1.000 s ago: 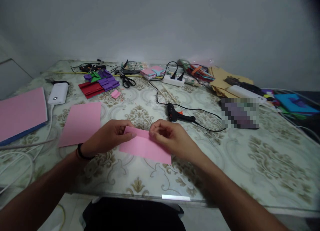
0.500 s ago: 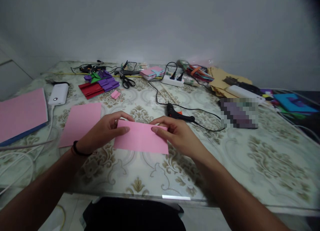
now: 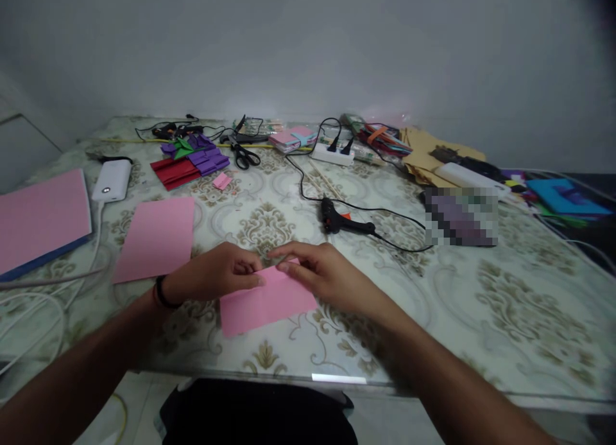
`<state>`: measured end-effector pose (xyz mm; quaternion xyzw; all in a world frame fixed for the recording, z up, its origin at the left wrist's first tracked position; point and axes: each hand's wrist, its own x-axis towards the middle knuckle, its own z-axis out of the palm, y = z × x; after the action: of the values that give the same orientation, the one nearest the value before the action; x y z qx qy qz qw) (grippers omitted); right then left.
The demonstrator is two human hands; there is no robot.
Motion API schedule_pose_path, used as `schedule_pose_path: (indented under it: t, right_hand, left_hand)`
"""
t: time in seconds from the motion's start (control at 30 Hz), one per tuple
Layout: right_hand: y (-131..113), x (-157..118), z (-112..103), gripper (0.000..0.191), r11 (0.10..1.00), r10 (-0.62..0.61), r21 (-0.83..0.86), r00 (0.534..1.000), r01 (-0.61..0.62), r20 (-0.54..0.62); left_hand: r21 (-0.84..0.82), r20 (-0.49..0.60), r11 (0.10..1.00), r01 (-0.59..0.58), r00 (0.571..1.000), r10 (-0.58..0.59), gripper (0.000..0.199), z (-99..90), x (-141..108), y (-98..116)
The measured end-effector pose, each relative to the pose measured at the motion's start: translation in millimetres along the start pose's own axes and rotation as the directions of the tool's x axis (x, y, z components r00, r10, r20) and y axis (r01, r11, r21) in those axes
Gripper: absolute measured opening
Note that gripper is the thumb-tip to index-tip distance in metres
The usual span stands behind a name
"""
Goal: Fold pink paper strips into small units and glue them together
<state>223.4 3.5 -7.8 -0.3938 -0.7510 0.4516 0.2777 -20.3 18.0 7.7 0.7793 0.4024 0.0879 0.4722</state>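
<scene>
A pink paper piece (image 3: 267,305) lies tilted near the table's front edge, its left end lower than its right. My left hand (image 3: 224,271) pinches its upper edge left of the middle, thumb on top. Further right along that same edge, my right hand (image 3: 320,271) grips the paper between thumb and fingers. The fingertips of both hands are close together, and the fingers behind the paper are partly hidden. To the left of my left hand rests a larger pink sheet (image 3: 156,236).
Beyond my hands lies a black glue gun (image 3: 349,223) with its cord. Scissors (image 3: 245,156), folded red paper (image 3: 176,170), and a white power strip (image 3: 333,154) are at the back. A white power bank (image 3: 113,180) sits left; a blurred-out object (image 3: 457,217) is right.
Both hands have moved nearer the table's front edge and closer together. The held paper has come down with them and turned, its left end dropping lower.
</scene>
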Motion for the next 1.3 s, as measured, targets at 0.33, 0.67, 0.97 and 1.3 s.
schedule_pose_path:
  t: [0.33,0.67,0.97,1.3]
  right_hand:
    - [2.0,-1.7,-10.8,0.035,0.954,0.078,0.294,0.995,-0.056,-0.062]
    - [-1.9,-0.9,-1.2,0.040,0.953,0.060,0.300,0.996,-0.039,-0.061]
    - [0.4,-1.9,4.9,0.038,0.958,0.048,0.285,0.998,-0.033,-0.045]
    - [-6.7,-1.4,5.9,0.060,0.926,0.008,0.376,0.996,0.026,-0.090]
  left_hand:
    - [-0.096,-0.090,0.995,-0.018,0.996,0.009,0.037,-10.4,-8.1,4.6]
    - [0.082,-0.016,0.996,-0.041,0.999,0.043,0.039,-1.8,-2.5,3.9]
    - [0.066,-0.108,0.998,-0.007,0.994,0.014,0.038,0.7,-1.5,4.4]
    - [-0.357,-0.569,0.914,-0.194,0.821,-0.048,0.032,2.8,3.3,-2.7]
